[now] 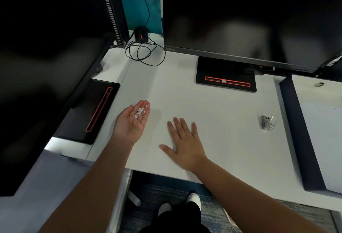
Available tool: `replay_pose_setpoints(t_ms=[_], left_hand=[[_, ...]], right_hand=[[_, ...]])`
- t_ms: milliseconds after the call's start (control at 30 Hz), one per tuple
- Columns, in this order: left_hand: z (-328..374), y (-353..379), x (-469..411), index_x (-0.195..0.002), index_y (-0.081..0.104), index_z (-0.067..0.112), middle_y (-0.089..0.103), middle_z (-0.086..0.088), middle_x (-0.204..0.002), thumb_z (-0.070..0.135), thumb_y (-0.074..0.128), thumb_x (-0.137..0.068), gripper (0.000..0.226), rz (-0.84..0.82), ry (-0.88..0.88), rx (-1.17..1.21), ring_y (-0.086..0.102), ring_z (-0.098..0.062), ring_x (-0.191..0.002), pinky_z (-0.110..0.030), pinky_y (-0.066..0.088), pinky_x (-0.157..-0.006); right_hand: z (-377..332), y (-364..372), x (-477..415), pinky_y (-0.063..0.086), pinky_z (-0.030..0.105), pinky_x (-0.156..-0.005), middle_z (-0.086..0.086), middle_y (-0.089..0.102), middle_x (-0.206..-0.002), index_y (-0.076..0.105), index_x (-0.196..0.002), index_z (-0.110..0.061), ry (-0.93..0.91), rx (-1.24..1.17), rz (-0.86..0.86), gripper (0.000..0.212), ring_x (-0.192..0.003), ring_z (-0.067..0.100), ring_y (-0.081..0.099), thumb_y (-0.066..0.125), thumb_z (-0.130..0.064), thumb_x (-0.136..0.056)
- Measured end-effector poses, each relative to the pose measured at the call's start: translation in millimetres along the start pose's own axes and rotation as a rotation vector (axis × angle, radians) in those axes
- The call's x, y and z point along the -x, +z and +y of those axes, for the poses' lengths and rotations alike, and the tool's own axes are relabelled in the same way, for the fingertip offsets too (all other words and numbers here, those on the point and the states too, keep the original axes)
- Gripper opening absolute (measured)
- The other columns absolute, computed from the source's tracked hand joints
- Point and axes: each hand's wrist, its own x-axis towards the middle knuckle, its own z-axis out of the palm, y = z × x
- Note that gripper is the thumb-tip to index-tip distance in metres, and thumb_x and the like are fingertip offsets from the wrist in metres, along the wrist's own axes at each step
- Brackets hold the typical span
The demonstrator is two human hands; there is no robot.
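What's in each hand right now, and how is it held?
The left hand carries small white pieces loose on its upturned fingers; the right hand holds nothing.

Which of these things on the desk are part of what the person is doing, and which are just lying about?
In use: left hand, palm up, carrying small white bits; right hand, palm down over the desk.
Lying about: clear cup, monitor, stand base, coiled black cable.

Tiny white bits (141, 111): kind unclear; sm. clear container (269, 123) at R: contents indistinct
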Motion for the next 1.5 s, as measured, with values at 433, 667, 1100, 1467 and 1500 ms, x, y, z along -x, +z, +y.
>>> replay_pose_setpoints(t_ms=[433, 667, 1100, 1467, 1500], left_hand=[[-1.2, 0.0, -18.2, -0.108, 0.061, -0.005, 0.069, -0.018, -0.108, 0.014, 0.045, -0.095, 0.028, 0.010, -0.012, 0.017, 0.066, -0.027, -0.104, -0.034, 0.056, -0.086], [-4.2, 4.3, -34.0, -0.090, 0.072, -0.011, 0.069, -0.021, -0.110, 0.000, 0.082, -0.037, 0.055, -0.042, -0.045, 0.028, 0.070, -0.032, -0.097, -0.039, 0.060, -0.073], [-19.5, 15.9, -43.4, -0.094, 0.071, -0.010, 0.071, -0.019, -0.106, 0.005, 0.067, -0.067, 0.031, -0.003, -0.093, 0.008, 0.072, -0.031, -0.091, -0.039, 0.061, -0.071], [-56.4, 34.8, -45.3, -0.102, 0.065, -0.007, 0.072, -0.018, -0.103, 0.014, 0.044, -0.097, 0.031, 0.029, -0.167, -0.067, 0.072, -0.029, -0.090, -0.039, 0.058, -0.080], [-60.3, 37.4, -45.0, -0.105, 0.063, -0.006, 0.072, -0.018, -0.103, 0.014, 0.044, -0.097, 0.029, 0.021, -0.177, -0.081, 0.072, -0.028, -0.090, -0.039, 0.057, -0.081]], right_hand=[[3.5, -6.0, -42.7, -0.015, 0.048, -0.116, 0.005, -0.013, -0.160, -0.009, -0.151, -0.017, 0.004, -0.006, 0.043, 0.079, -0.145, 0.020, -0.020, 0.006, -0.065, -0.090], [23.8, -12.1, -51.1, -0.014, 0.047, -0.117, 0.004, -0.012, -0.160, -0.009, -0.151, -0.017, 0.071, -0.015, 0.059, 0.076, -0.146, 0.020, -0.017, 0.005, -0.063, -0.092], [49.4, -23.8, -77.9, 0.021, 0.053, -0.114, 0.015, 0.043, -0.142, 0.041, -0.139, -0.008, 0.174, -0.055, 0.299, 0.065, -0.132, 0.036, 0.036, 0.024, -0.049, -0.092], [97.6, -28.8, -47.2, -0.014, 0.048, -0.115, 0.005, -0.010, -0.160, -0.008, -0.151, -0.020, 0.325, -0.009, 0.147, 0.080, -0.146, 0.024, -0.015, -0.011, -0.061, -0.083], [101.2, -30.2, -43.8, -0.014, 0.048, -0.114, 0.006, -0.010, -0.160, -0.008, -0.151, -0.018, 0.359, -0.002, 0.150, 0.082, -0.146, 0.025, -0.015, -0.014, -0.061, -0.081]])
